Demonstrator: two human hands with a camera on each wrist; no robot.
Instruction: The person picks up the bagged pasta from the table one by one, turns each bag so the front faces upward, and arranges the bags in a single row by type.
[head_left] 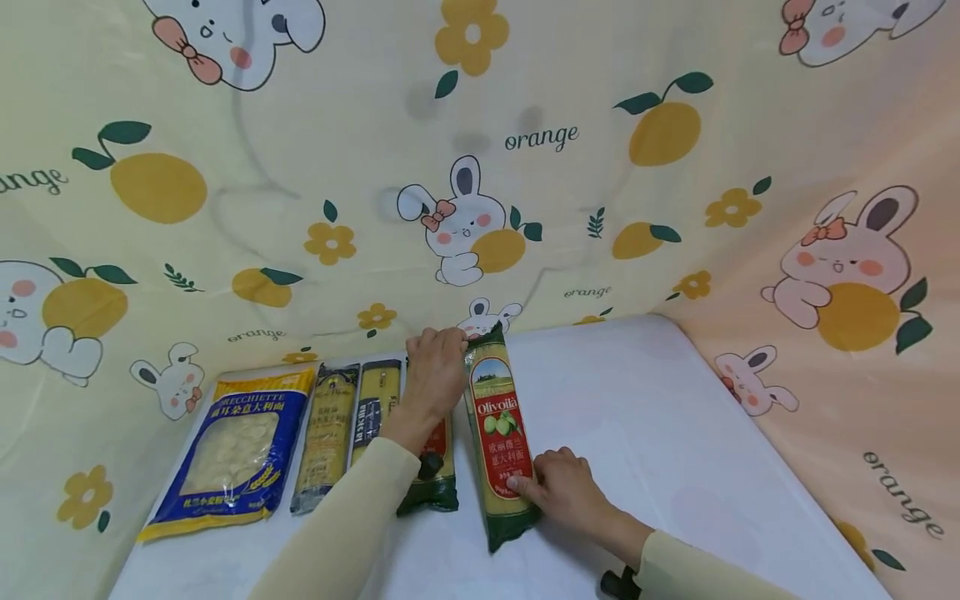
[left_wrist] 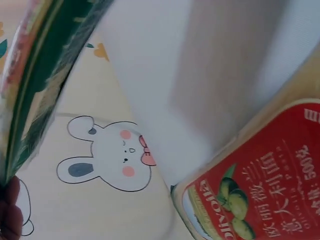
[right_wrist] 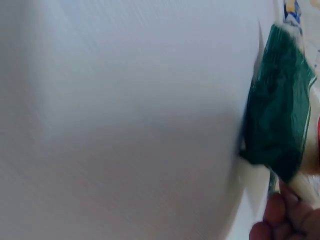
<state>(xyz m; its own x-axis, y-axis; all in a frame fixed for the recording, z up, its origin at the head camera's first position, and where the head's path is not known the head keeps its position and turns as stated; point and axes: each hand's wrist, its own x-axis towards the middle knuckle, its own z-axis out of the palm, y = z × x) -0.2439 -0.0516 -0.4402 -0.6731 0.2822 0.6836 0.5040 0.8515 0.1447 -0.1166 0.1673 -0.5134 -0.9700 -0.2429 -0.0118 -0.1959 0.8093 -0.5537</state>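
Note:
A spaghetti pack [head_left: 498, 433] with a red Olivoilà label and green ends is held tilted over the white table. My left hand [head_left: 431, 379] pinches its far end; in the left wrist view, fingers [left_wrist: 11, 212] meet the pack's green edge [left_wrist: 42, 95]. My right hand [head_left: 562, 487] grips the near end, thumb across the front. The right wrist view shows that green end [right_wrist: 277, 105] above the curled fingers [right_wrist: 285, 217]. A second Olivoilà pack [head_left: 441, 467] lies flat under my left wrist, partly hidden by it; its red label [left_wrist: 260, 185] shows in the left wrist view.
Left of these lie a blue and yellow orecchiette bag [head_left: 232, 450], a yellowish pasta pack [head_left: 327, 433] and a dark-labelled pasta pack [head_left: 375, 400], the last partly covered by my left arm. The white table [head_left: 637, 417] meets a patterned curtain [head_left: 360, 183] behind.

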